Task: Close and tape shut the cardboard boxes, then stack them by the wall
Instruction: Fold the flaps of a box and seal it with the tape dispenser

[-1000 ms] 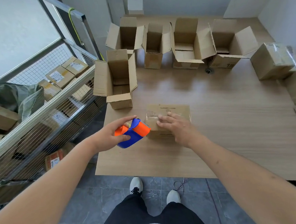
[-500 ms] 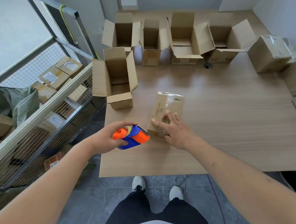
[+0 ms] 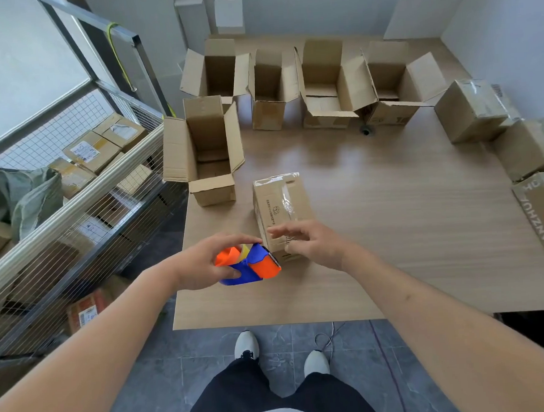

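A small closed cardboard box [image 3: 280,205] with clear tape along its top lies lengthwise on the wooden table [image 3: 394,229], near the front left. My left hand [image 3: 200,262] grips a blue and orange tape dispenser [image 3: 249,265] just left of the box's near end, its toothed blade facing the box. My right hand [image 3: 312,245] hovers over the box's near end with fingers spread and relaxed, lightly touching it. An open box [image 3: 205,152] stands just behind to the left.
Several open boxes [image 3: 323,83] line the back of the table near the wall. Taped boxes [image 3: 470,111] sit along the right edge. A wire cage [image 3: 70,187] full of parcels stands on the left. My feet are on the grey tile floor below the table edge.
The small box has been turned from crosswise to lengthwise. My right hand slid from its top to its near end. The dispenser moved close to the box's near end.
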A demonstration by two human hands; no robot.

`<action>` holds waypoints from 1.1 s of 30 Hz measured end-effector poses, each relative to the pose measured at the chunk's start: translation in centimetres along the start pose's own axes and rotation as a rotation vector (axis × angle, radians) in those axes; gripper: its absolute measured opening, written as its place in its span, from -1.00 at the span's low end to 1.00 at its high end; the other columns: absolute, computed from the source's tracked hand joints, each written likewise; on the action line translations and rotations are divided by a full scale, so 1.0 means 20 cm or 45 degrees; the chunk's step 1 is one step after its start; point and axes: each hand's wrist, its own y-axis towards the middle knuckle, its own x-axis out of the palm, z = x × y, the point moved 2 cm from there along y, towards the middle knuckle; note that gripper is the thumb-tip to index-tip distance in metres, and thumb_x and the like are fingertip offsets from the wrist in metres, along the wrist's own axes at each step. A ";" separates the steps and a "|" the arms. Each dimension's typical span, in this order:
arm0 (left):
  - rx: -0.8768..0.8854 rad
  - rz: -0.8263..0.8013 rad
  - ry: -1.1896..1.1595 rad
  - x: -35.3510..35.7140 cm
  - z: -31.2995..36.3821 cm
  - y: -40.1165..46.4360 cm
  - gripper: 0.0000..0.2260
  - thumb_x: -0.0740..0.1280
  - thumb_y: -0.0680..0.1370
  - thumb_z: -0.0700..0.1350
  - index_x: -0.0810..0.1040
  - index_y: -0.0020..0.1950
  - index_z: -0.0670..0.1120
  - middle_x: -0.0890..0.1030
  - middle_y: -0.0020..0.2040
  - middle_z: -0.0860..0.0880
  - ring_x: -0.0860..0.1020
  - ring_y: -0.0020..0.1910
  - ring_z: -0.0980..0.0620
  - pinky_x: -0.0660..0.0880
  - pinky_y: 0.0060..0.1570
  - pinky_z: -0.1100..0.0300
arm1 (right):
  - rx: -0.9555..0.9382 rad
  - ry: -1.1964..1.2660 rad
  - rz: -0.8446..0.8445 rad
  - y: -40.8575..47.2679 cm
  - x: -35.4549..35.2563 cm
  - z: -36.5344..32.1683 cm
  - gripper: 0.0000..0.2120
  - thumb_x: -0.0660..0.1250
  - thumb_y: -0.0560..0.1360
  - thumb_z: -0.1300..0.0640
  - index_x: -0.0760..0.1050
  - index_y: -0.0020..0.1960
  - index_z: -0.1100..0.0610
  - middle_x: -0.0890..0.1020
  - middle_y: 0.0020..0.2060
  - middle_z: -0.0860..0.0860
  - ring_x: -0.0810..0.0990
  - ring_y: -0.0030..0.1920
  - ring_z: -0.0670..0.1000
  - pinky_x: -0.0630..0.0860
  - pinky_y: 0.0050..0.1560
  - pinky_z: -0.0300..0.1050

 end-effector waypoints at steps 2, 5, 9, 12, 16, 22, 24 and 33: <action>-0.007 -0.015 0.010 0.02 0.02 -0.01 -0.34 0.43 0.56 -0.22 0.35 0.42 0.45 0.44 0.34 0.17 0.41 0.33 0.14 0.44 0.32 -0.03 | -0.016 0.077 0.020 -0.02 0.02 -0.02 -0.69 0.39 0.55 0.16 0.64 0.28 0.01 0.70 0.15 -0.06 0.64 0.20 -0.08 0.53 0.32 -0.07; -0.012 -0.027 0.022 0.05 0.05 -0.02 -0.35 0.43 0.56 -0.21 0.35 0.43 0.44 0.43 0.33 0.23 0.39 0.35 0.18 0.42 0.36 -0.09 | -0.062 -0.070 0.066 -0.03 0.04 -0.02 -0.81 0.43 0.57 0.16 0.71 0.16 0.00 0.74 0.00 -0.08 0.70 0.06 -0.04 0.62 0.21 0.06; 0.022 0.003 0.020 0.08 0.09 -0.04 -0.34 0.44 0.55 -0.22 0.36 0.43 0.43 0.45 0.32 0.26 0.38 0.33 0.25 0.41 0.36 -0.03 | -0.130 -0.111 0.151 -0.07 0.04 -0.01 -0.85 0.47 0.54 0.23 0.73 0.04 0.03 0.75 -0.06 -0.07 0.71 -0.01 -0.04 0.64 0.13 -0.02; 0.030 -0.003 0.023 0.10 0.11 -0.05 -0.34 0.44 0.56 -0.21 0.35 0.43 0.46 0.45 0.31 0.26 0.38 0.33 0.25 0.41 0.35 0.01 | -0.176 -0.119 0.181 -0.11 0.05 -0.02 -0.85 0.49 0.52 0.26 0.73 -0.01 0.02 0.73 -0.10 -0.16 0.68 -0.03 -0.15 0.58 0.05 -0.24; 0.061 0.042 0.097 0.15 0.14 -0.06 -0.38 0.36 0.64 -0.08 0.22 0.50 0.48 0.46 0.23 0.24 0.43 0.21 0.24 0.42 0.31 0.06 | -0.150 -0.092 0.371 -0.12 0.05 0.02 -0.92 0.49 0.51 0.26 0.73 -0.07 0.10 0.72 -0.19 -0.14 0.65 -0.15 -0.19 0.54 -0.04 -0.26; 0.120 0.082 0.277 0.25 0.14 -0.02 -0.42 0.22 0.71 -0.03 0.06 0.50 0.55 0.45 0.14 0.02 0.46 0.10 -0.01 0.42 0.25 -0.07 | 0.002 -0.055 0.520 -0.14 0.03 0.10 -0.90 0.48 0.50 0.29 0.72 -0.12 0.12 0.70 -0.31 -0.05 0.62 -0.29 -0.07 0.65 -0.18 -0.01; 0.107 0.075 0.276 0.24 0.14 -0.03 -0.42 0.18 0.72 -0.05 0.04 0.50 0.56 0.45 0.15 0.01 0.45 0.10 0.00 0.42 0.25 -0.06 | 0.043 0.011 0.552 -0.15 0.03 0.10 -0.89 0.50 0.50 0.28 0.72 -0.15 0.10 0.64 -0.41 -0.14 0.56 -0.40 -0.14 0.59 -0.29 -0.09; -0.049 0.022 0.271 0.06 0.03 -0.14 -0.50 0.12 0.74 -0.01 0.12 0.46 0.58 0.45 0.19 0.16 0.45 0.12 0.15 0.38 0.15 0.14 | 0.124 0.045 0.778 -0.21 -0.11 0.14 -0.87 0.54 0.48 0.18 0.70 -0.21 0.01 0.67 -0.38 -0.11 0.46 -0.51 -0.22 0.46 -0.31 -0.23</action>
